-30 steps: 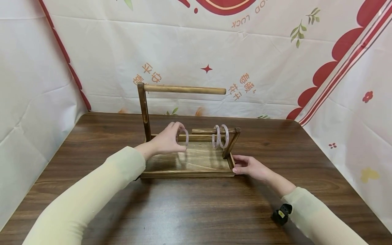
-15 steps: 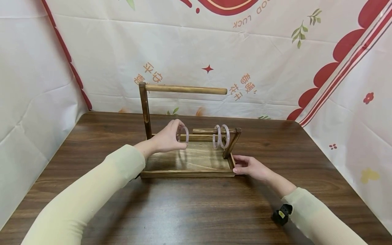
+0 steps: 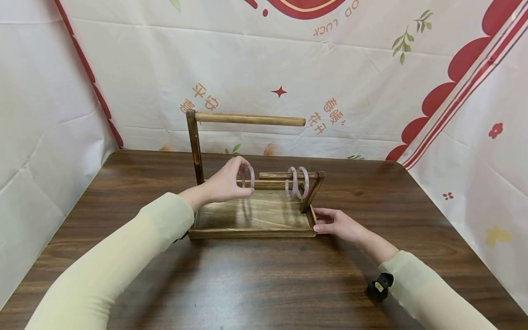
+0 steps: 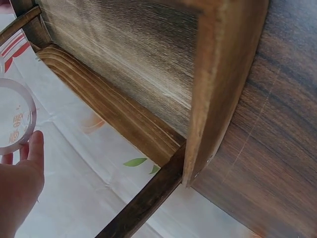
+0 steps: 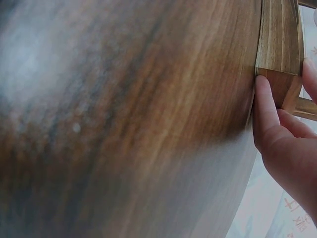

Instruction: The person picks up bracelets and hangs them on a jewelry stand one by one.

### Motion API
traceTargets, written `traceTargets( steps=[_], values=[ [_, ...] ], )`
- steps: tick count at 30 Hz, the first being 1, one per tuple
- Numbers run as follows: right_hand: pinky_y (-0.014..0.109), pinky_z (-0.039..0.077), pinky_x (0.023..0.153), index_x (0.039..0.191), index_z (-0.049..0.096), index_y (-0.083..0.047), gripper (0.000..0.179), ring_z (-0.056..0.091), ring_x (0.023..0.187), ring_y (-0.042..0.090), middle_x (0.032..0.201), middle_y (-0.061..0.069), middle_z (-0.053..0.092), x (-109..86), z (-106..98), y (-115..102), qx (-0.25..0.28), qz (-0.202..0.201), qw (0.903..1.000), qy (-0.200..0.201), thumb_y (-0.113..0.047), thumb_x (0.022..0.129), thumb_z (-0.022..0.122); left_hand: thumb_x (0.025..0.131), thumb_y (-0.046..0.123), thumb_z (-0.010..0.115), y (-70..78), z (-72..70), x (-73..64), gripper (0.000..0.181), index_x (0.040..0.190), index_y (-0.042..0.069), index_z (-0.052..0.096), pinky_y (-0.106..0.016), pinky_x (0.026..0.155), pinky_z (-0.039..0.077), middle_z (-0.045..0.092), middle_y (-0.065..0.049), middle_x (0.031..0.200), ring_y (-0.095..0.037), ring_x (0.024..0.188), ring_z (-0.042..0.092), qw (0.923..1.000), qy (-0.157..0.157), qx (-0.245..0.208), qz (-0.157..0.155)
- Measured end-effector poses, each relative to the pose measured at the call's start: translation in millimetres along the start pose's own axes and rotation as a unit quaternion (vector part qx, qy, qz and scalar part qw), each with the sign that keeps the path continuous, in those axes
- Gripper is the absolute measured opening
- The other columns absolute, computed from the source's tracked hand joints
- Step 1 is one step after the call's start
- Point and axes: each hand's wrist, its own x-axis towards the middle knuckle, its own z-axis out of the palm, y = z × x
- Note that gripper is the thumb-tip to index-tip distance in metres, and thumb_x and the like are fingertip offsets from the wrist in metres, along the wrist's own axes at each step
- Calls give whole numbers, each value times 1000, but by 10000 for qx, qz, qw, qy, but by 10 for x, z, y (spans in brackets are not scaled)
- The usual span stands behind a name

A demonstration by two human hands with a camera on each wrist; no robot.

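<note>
My left hand (image 3: 228, 182) pinches a pale lilac bangle (image 3: 252, 178) between thumb and fingertips, held upright above the tray of a wooden bangle stand (image 3: 251, 233). The bangle is just left of the free end of the stand's lower rod (image 3: 272, 176), apart from it. At least two similar bangles (image 3: 305, 184) hang on that rod near its right post. In the left wrist view the held bangle (image 4: 32, 111) shows at the left edge. My right hand (image 3: 340, 225) grips the stand's right front corner, thumb at the front; some fingers are partly hidden behind the tray wall.
The stand's taller left post (image 3: 194, 146) carries a bare upper rod (image 3: 251, 119) reaching right, above the left hand. Dark wood tabletop (image 3: 247, 284) lies in front. A white printed cloth (image 3: 247, 59) hangs behind and at both sides.
My left hand has risen slightly with the bangle, bringing it nearer the lower rod's height. The right hand stays at the stand's corner, and the hung bangles have not moved.
</note>
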Motion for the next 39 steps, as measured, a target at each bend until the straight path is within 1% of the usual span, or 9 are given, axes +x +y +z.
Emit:
traceTargets(
  steps=[7,12,17,22,27,34,37,39],
  values=[
    [22,50,84,141,25,14,68,48,122,40,136,35,41,14,-2,8,-42,6,10000,-15,-14,90,60,80,24,67,34,-11,22,57,125,6,37,-37,95,43,43,-10,117,-22,106,46,9998,-39,-206,50],
    [22,50,84,141,25,14,67,48,122,40,135,35,42,19,0,11,49,58,10000,1,-13,90,60,80,23,67,82,-17,57,58,126,4,36,-37,97,43,43,-10,118,-22,108,48,9995,-87,-265,152],
    [22,50,84,141,25,13,68,48,122,40,135,35,42,19,3,13,103,72,9999,-2,-13,90,61,79,21,68,132,-17,97,58,125,1,38,-36,97,43,46,-13,118,-24,108,50,9993,-29,-233,287],
    [22,50,84,141,25,13,70,48,122,40,136,35,41,16,-2,18,64,43,10000,-7,-16,89,62,78,23,69,177,-11,136,60,125,2,38,-37,97,43,46,-14,120,-23,108,49,9993,-15,-229,301],
    [21,50,84,141,26,14,72,48,122,41,136,35,40,11,-8,17,40,13,10000,31,-18,88,64,80,23,68,212,9,177,61,128,3,37,-36,98,41,44,-13,122,-22,110,46,9994,-87,-198,286],
    [21,50,84,141,26,14,71,47,123,41,136,35,41,7,-6,23,33,-33,10000,14,-17,89,63,80,26,67,258,29,207,61,128,3,35,-38,99,40,43,-14,123,-23,112,45,9992,-176,-169,331],
    [21,50,84,140,26,14,71,47,123,41,135,35,42,8,-6,28,50,-41,10000,1,-17,88,63,81,26,67,279,36,217,61,129,4,35,-37,99,40,43,-12,122,-22,112,45,9991,-191,-160,356],
    [21,50,84,140,25,15,72,47,123,41,135,35,42,9,-5,30,87,-36,10000,-6,-17,88,63,81,25,66,291,39,223,61,129,3,35,-37,99,39,43,-13,122,-22,111,44,9989,-200,-166,387]
  ],
)
